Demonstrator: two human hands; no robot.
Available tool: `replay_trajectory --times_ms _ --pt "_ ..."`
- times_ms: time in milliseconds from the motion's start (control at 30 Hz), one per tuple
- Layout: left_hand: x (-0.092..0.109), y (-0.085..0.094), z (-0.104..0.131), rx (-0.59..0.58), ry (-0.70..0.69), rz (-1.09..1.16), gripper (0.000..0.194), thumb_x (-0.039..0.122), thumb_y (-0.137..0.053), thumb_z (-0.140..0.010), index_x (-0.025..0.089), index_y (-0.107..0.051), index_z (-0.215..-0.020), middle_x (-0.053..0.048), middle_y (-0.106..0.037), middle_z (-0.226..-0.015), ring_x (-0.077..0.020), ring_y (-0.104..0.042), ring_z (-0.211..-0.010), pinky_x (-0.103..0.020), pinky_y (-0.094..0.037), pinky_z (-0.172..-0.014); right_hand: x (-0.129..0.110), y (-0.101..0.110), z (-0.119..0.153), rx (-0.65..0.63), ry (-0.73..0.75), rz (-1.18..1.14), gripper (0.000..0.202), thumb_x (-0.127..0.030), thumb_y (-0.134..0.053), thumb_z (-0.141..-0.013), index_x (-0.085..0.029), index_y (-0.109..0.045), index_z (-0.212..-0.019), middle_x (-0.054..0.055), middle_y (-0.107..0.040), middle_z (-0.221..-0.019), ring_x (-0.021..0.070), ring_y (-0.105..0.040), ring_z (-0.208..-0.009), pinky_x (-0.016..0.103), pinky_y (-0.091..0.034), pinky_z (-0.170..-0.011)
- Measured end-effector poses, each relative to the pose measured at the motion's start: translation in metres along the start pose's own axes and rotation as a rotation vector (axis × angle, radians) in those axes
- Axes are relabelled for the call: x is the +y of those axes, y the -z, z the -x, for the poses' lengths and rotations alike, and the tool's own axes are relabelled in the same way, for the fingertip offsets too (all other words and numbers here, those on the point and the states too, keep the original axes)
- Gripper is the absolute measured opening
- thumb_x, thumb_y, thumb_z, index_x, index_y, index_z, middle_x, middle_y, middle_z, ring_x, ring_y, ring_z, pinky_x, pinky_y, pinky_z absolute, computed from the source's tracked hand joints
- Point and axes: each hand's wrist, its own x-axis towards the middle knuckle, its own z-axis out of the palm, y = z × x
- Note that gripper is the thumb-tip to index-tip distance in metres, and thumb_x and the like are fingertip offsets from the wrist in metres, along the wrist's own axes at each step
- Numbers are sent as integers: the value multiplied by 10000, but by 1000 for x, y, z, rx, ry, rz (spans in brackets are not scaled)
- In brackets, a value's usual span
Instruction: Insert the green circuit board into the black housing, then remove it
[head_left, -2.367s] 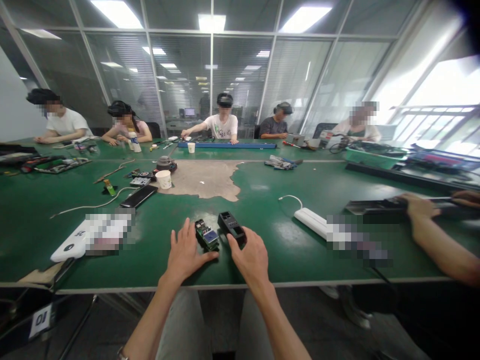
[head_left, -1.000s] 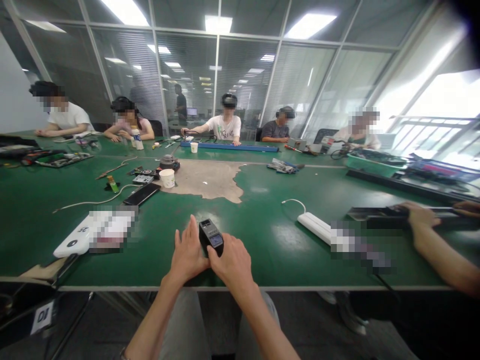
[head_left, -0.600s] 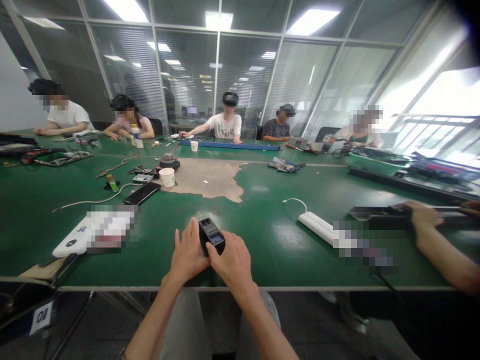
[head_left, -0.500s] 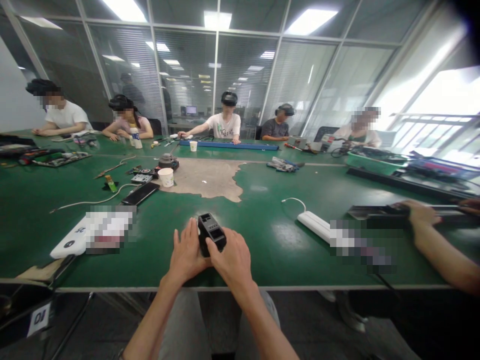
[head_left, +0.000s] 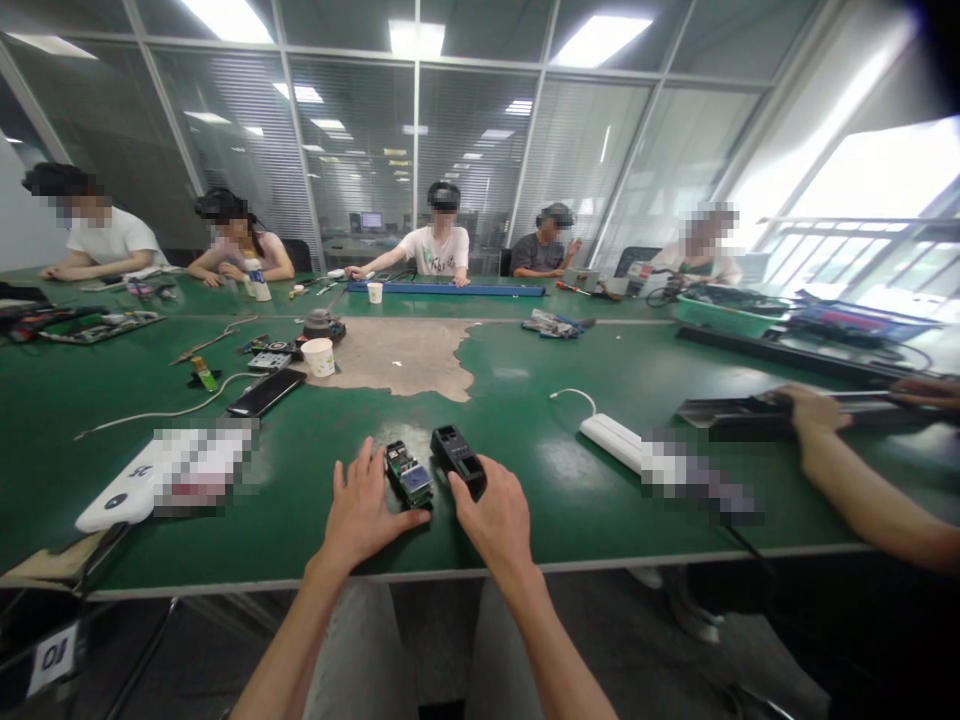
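My right hand [head_left: 495, 510] grips a black plastic housing [head_left: 459, 462] with cut-out openings, thumb on its near side, fingers round the right edge. Just left of that housing is a circuit board assembly [head_left: 409, 474], green with a small bluish-grey screen. My left hand [head_left: 365, 508] lies beside the assembly with fingers spread. Its thumb reaches along the near end of the assembly; whether it touches is hard to make out.
On the left are a white power bank [head_left: 124, 490], a black phone [head_left: 267, 392] and a paper cup [head_left: 319, 357]. To the right lies a white power strip-like device [head_left: 611, 440]. A nearby person's hand [head_left: 814, 408] holds a dark long part. Several people sit across the green table [head_left: 525, 535].
The black housing has come off the circuit board assembly and moved right in my right hand. My left hand's fingers have spread, and the board is now exposed beside them.
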Motion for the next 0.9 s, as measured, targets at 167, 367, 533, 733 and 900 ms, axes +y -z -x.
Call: replay_trajectory --times_ms 167,367,533,733,900 --pt "0 0 -1 -1 -2 3 1088 840 -547 -629 141 -337 -1435 -195 -218 -1570 -355 -204 -1447 -582 -114 -1160 1 -1 3 -46 24 92 454 -455 -589 -844 -148 -592 -1180 130 -642 -1037 266 -570 -1007 350 -415 -867" --pt "0 0 -1 -3 -12 2 1107 861 -522 -631 126 -336 -1438 -197 -217 -1569 -357 -216 -1442 -593 -122 -1155 4 1 1 -41 25 52 406 -436 -597 -835 -153 -617 -1126 130 -648 -1017 266 -577 -987 357 -422 -869" --pt "2 2 1 7 -8 1 1048 840 -541 -638 174 -364 -1427 -177 -224 -1573 -368 -264 -1420 -584 -125 -1153 -17 13 -4 -1 26 -137 309 -414 -582 -845 -183 -634 -1044 77 -666 -956 225 -601 -904 328 -438 -841" --pt "1 1 2 16 -8 -3 1038 770 -560 -677 151 -288 -1465 -190 -222 -1571 -346 -237 -1437 -573 -103 -1162 -55 15 -6 -75 83 -207 296 -424 -588 -835 -185 -644 -1001 71 -675 -932 217 -616 -885 306 -444 -805" --pt "-2 0 4 41 -7 66 1161 674 -565 -715 110 57 -1517 -214 -186 -1576 -340 -229 -1442 -571 -110 -1158 -68 7 -3 -130 97 -110 284 -425 -581 -842 -182 -643 -976 81 -669 -910 219 -621 -895 298 -437 -800"
